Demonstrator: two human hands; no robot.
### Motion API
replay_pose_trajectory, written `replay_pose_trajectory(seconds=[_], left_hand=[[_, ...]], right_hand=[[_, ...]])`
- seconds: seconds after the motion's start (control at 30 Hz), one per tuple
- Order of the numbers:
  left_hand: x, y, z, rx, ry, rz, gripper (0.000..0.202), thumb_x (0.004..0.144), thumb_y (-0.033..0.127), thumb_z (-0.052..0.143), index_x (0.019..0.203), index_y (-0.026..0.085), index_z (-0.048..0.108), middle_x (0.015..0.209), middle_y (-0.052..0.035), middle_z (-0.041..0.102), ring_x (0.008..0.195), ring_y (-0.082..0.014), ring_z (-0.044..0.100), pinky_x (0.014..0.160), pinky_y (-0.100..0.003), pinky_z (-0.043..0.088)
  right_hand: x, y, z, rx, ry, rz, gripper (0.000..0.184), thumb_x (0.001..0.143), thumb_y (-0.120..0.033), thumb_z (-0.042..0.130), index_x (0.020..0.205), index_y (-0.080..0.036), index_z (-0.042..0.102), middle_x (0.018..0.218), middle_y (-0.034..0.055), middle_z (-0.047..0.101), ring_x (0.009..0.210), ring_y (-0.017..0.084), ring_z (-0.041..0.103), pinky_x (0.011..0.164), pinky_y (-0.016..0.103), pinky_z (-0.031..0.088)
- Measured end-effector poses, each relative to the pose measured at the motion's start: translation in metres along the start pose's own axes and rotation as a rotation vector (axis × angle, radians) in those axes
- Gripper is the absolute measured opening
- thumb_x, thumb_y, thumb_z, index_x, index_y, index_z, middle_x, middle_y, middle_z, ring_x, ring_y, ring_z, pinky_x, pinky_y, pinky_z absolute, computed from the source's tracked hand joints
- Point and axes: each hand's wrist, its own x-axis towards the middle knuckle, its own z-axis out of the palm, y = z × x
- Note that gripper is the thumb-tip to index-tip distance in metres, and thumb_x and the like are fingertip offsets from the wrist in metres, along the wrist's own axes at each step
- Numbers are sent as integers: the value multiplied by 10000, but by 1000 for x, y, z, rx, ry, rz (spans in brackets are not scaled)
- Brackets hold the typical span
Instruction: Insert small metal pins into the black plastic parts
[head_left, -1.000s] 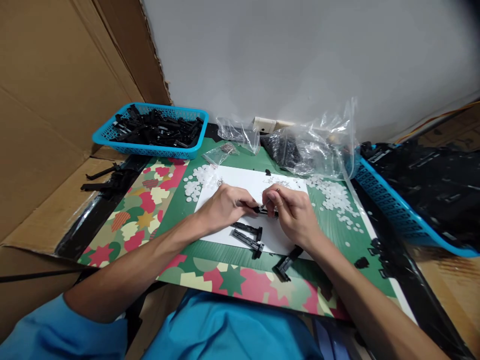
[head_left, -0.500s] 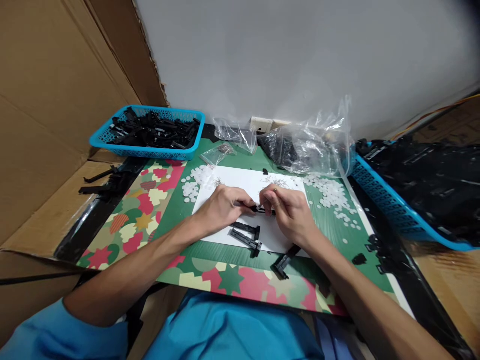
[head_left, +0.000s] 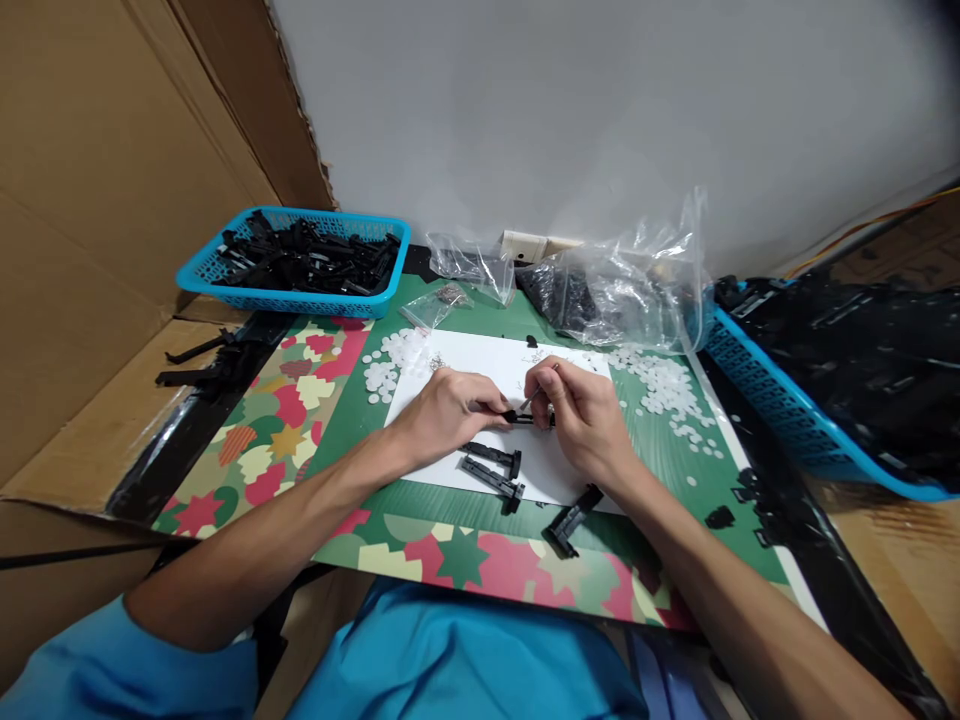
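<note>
My left hand (head_left: 450, 415) pinches one end of a narrow black plastic part (head_left: 523, 418) above the white paper. In the fingers of my right hand (head_left: 581, 415) is a thin pointed metal tool (head_left: 531, 400), slanting down to the part; its exact kind is hard to make out. The tip meets the part close to my left fingertips. Just below my hands lie two similar black parts, one (head_left: 491, 456) behind the other (head_left: 493, 484). Another black part (head_left: 571, 522) rests by my right wrist.
Small metal pieces (head_left: 437, 362) and white discs (head_left: 660, 385) lie scattered on the paper (head_left: 480, 350) and green mat. At back left stands a blue basket (head_left: 300, 302) of black parts; another basket (head_left: 795, 400) is at right. Clear plastic bags (head_left: 622, 300) line the wall.
My right hand has shifted slightly up and turned, and the metal tool's tip now shows against the black part. My left hand stays in place.
</note>
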Motion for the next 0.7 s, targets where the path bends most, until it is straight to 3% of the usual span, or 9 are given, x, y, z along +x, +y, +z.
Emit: replay_pose_trajectory(seconds=[0.37, 0.7], left_hand=[[0, 3, 1, 6, 11, 6, 135, 864, 55, 780, 823, 179, 814, 883, -40, 827, 798, -186, 773, 753, -298, 578], [0, 4, 2, 36, 15, -14, 138, 869, 53, 767, 831, 179, 808, 867, -28, 815, 773, -162, 754, 737, -285, 547]], right_hand=[[-4, 3, 1, -147, 9, -184, 427, 1166, -434, 445, 845, -215, 620, 653, -14, 592, 568, 127, 523, 634, 279, 402], [-9, 4, 6, -153, 14, -261, 381, 1162, -338, 445, 831, -213, 586, 715, -3, 599, 604, 125, 518, 628, 279, 392]])
